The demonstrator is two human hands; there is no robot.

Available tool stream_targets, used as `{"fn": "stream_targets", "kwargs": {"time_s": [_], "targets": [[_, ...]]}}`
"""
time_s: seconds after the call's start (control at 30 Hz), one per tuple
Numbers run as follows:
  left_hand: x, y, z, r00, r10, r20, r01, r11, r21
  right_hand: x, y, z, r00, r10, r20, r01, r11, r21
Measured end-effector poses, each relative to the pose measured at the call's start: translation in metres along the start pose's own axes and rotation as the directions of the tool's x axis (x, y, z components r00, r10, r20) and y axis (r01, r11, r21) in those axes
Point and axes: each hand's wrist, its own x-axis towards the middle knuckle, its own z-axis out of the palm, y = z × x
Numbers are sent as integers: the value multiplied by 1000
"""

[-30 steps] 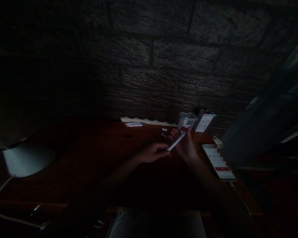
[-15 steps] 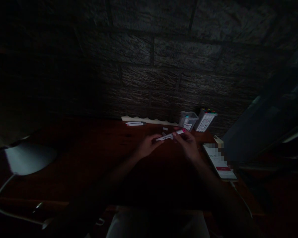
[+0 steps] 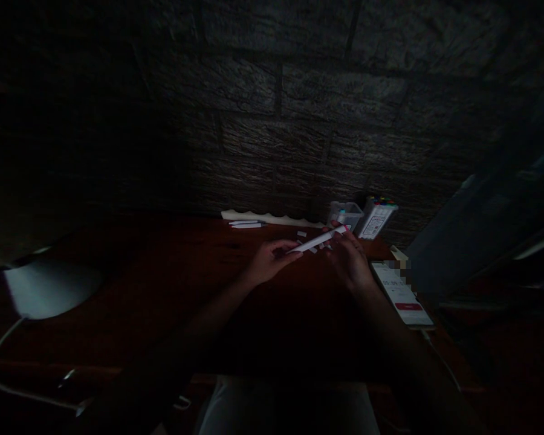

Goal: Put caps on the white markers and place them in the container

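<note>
A white marker [image 3: 318, 240] with a pinkish-red end is held slantwise between both hands above the dark wooden desk [image 3: 172, 272]. My left hand [image 3: 272, 261] pinches its lower left end between thumb and fingers. Around the upper right end, by the coloured tip, my right hand [image 3: 348, 254] has its fingers closed. Small pale pieces, one of them a little white strip [image 3: 301, 234], lie on the desk behind and beneath the marker. Two or so white markers [image 3: 247, 225] rest side by side farther left.
A clear bin [image 3: 351, 211] with a teal-capped marker stands beside a full marker case [image 3: 377, 219]. A pale wavy-edged strip [image 3: 272, 219] runs along the stone wall. On the right lies a phone [image 3: 401, 296] with a cable; a white lamp [image 3: 49, 290] is at left.
The marker's coloured end has moved slightly up and right. The marker has turned, and its printing no longer shows. My right hand has shifted a little right along with it.
</note>
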Motion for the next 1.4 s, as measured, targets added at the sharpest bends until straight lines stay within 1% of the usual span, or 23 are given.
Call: {"fn": "stream_targets", "kwargs": {"time_s": [0.07,0.13,0.2,0.27,0.33,0.4,0.7,0.77,0.83,0.87,0.9,0.93,0.97,1.0,1.03,1.07,1.13,1.2,1.27,1.3,1.33,1.37,1.4], "targets": [[0,0,0,1000,15,-16,-15,1000,6,1,1,-2,1000,-4,10,4,1000,8],[1,1,-2,1000,11,-21,-10,1000,10,2,2,-4,1000,-4,-8,4,1000,17],[1,3,-3,1000,-31,7,31,999,-17,3,4,-6,998,-4,-62,6,1000,26],[0,4,-4,994,-83,71,87,994,-62,4,4,-8,995,-11,-102,14,999,33],[0,6,-4,983,-118,138,130,988,-88,5,4,-10,995,-20,-99,23,999,34],[-1,7,-4,977,-125,173,143,986,-90,5,4,-11,997,-26,-79,29,999,31],[-1,7,-4,960,-154,232,179,980,-91,6,5,-9,996,-23,-83,26,999,42],[-1,7,-4,962,-156,225,181,979,-92,6,2,-8,994,-28,-104,31,999,35],[0,5,-5,967,-153,203,176,979,-102,8,-6,-10,984,-79,-162,86,996,33],[1,4,-6,970,-152,192,175,979,-106,10,-13,-13,972,-131,-196,138,990,26],[1,2,-7,971,-155,182,176,978,-109,13,-22,-17,946,-214,-243,224,975,12],[3,0,-9,973,-163,166,182,977,-106,17,-32,-21,915,-295,-276,299,954,-29],[4,-2,-11,976,-167,142,183,978,-102,21,-44,-25,867,-397,-301,381,918,-112],[5,-4,-13,979,-171,114,182,979,-97,26,-57,-28,803,-505,-315,445,861,-246],[6,-6,-15,981,-173,92,181,979,-90,30,-70,-30,739,-610,-286,482,775,-407],[7,-8,-16,982,-172,74,178,981,-83,35,-81,-32,700,-660,-274,504,728,-464],[8,-11,-18,983,-171,58,175,982,-71,42,-100,-31,666,-717,-203,515,639,-571],[9,-12,-19,983,-175,54,178,982,-62,47,-109,-27,674,-731,-111,506,566,-651],[9,-13,-20,983,-176,52,179,982,-54,52,-109,-22,687,-726,-29,494,496,-714],[9,-13,-20,984,-172,49,174,984,-47,55,-106,-20,699,-715,13,470,447,-761],[9,-13,-21,985,-163,46,165,986,-36,58,-102,-18,722,-689,58,424,375,-824],[9,-14,-22,987,-152,44,153,988,-19,61,-98,-17,760,-641,106,360,280,-890],[9,-15,-23,990,-136,39,136,991,9,65,-93,-16,808,-570,151,292,165,-942]]}}
